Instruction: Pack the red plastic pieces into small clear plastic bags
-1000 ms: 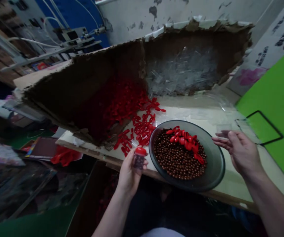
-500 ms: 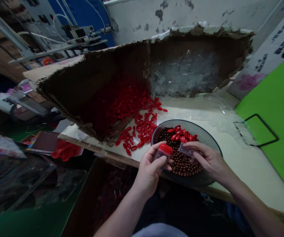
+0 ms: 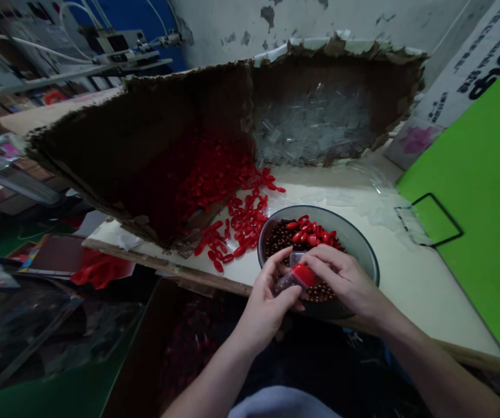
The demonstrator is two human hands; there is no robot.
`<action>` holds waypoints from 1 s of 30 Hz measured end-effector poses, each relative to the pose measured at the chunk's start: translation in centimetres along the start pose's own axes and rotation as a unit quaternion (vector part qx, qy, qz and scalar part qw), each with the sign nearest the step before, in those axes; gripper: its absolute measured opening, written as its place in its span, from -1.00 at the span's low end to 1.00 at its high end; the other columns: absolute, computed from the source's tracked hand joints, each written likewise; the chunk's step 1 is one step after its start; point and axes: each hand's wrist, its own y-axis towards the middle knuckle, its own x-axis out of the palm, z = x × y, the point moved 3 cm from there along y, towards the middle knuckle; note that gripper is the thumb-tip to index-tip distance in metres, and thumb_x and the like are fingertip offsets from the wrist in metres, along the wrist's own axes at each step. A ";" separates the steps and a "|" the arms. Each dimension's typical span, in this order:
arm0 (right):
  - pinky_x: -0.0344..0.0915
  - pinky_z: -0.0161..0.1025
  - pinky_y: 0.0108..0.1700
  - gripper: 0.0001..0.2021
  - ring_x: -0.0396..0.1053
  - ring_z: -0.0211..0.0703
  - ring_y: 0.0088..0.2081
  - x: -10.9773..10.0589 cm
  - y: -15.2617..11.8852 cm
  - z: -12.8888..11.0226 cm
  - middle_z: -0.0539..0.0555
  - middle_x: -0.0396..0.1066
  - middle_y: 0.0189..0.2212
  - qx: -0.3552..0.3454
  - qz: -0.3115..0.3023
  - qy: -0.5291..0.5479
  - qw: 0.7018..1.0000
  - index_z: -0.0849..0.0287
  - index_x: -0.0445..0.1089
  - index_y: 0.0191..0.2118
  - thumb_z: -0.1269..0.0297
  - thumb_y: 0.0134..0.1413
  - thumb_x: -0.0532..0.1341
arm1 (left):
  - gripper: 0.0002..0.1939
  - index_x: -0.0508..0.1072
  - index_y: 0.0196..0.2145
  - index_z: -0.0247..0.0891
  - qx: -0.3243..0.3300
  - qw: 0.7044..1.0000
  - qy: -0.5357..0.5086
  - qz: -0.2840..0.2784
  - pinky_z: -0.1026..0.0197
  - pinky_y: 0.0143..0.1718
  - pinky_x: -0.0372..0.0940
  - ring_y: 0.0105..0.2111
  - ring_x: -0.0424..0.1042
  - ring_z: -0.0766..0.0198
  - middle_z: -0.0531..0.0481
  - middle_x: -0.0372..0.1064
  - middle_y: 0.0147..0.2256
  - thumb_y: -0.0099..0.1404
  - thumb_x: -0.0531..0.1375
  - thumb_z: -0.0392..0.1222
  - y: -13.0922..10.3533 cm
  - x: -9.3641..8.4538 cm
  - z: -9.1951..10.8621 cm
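Note:
My left hand (image 3: 264, 299) is closed around a small clear plastic container with dark contents (image 3: 283, 283). A red cap (image 3: 304, 275) sits on the end toward my right hand. Close above it, a second clear container (image 3: 296, 258) lies between the fingertips of both hands. My right hand (image 3: 351, 277) pinches this one, its fingers close against the red cap. Both hands are over the near side of a grey bowl (image 3: 368, 249). Glossy brown beads (image 3: 277, 239) fill the bowl, and a small pile of red caps (image 3: 313, 232) rests on them.
A torn cardboard box (image 3: 80, 125) behind the bowl holds a heap of red caps (image 3: 209, 162) and many clear containers (image 3: 315, 125). Loose red caps (image 3: 245, 223) spill onto the white table (image 3: 424, 290). A green panel with a black handle (image 3: 485, 191) stands at right.
My hands have come together. My right hand has moved left, bringing the clear container beside the red-capped one. The capped container has tilted, and the whole view has shifted slightly.

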 end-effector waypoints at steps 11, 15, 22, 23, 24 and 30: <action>0.31 -0.23 -0.23 -0.75 0.37 -0.19 -0.31 0.8 0.4 0.2 0.05 0.40 -0.29 0.029 0.002 0.045 0.999 0.11 0.46 -0.30 0.09 0.20 0.12 | -0.40 0.21 0.15 -0.10 -0.007 1.000 -0.004 0.011 0.30 -0.42 0.35 -0.33 0.40 0.30 -0.01 0.24 -0.21 0.16 0.24 -0.21 0.0 -0.8 -0.3; 0.37 -0.30 -0.34 -0.78 0.39 -0.28 -0.39 0.0 0.8 2.0 0.03 0.41 -0.27 0.083 0.048 0.252 0.963 0.09 0.43 -0.19 0.10 0.16 0.17 | -0.43 0.25 0.14 -0.17 0.003 0.997 0.039 0.067 0.32 -0.40 0.33 -0.32 0.39 0.31 -0.07 0.32 -0.17 0.17 0.25 -0.19 -0.8 -4.6 -0.4; 0.38 -0.28 -0.11 -0.67 0.43 -0.23 -0.15 -0.7 0.1 2.5 0.04 0.39 -0.06 0.098 0.019 0.412 0.906 -0.03 0.37 0.02 0.23 0.12 0.25 | -0.41 0.34 0.01 -0.19 -0.029 0.944 0.082 0.318 0.34 -0.40 0.36 -0.35 0.44 0.32 0.00 0.40 -0.21 0.00 0.36 -0.16 -5.6 -16.4 -2.3; 0.36 -0.28 -0.07 -0.73 0.41 -0.21 -0.09 -0.7 0.0 2.5 0.05 0.39 -0.04 0.094 0.018 0.410 0.907 0.01 0.41 -0.04 0.24 0.11 0.25 | -0.40 0.34 -0.02 -0.18 -0.029 0.934 0.075 0.347 0.35 -0.40 0.36 -0.35 0.45 0.32 0.03 0.40 -0.23 -0.04 0.38 -0.17 -6.5 -17.6 -2.5; 0.35 -0.29 -0.05 -0.77 0.39 -0.20 -0.06 -0.7 -0.1 2.6 0.05 0.39 -0.03 0.090 0.019 0.407 0.909 0.04 0.43 -0.09 0.24 0.11 0.26 | -0.39 0.34 -0.04 -0.17 -0.026 0.926 0.065 0.371 0.36 -0.41 0.36 -0.36 0.46 0.33 0.05 0.41 -0.25 -0.08 0.39 -0.18 -7.2 -18.6 -2.7; 0.38 -0.29 -0.18 -0.73 0.42 -0.28 -0.28 -0.8 -0.3 3.7 0.03 0.44 -0.12 0.109 0.069 0.374 0.918 0.03 0.35 -0.07 0.19 0.08 0.27 | -0.36 0.33 -0.10 -0.17 -0.004 0.920 -0.011 0.391 0.38 -0.44 0.35 -0.43 0.45 0.37 0.07 0.42 -0.32 -0.16 0.43 -0.25 -7.9 -18.3 -2.3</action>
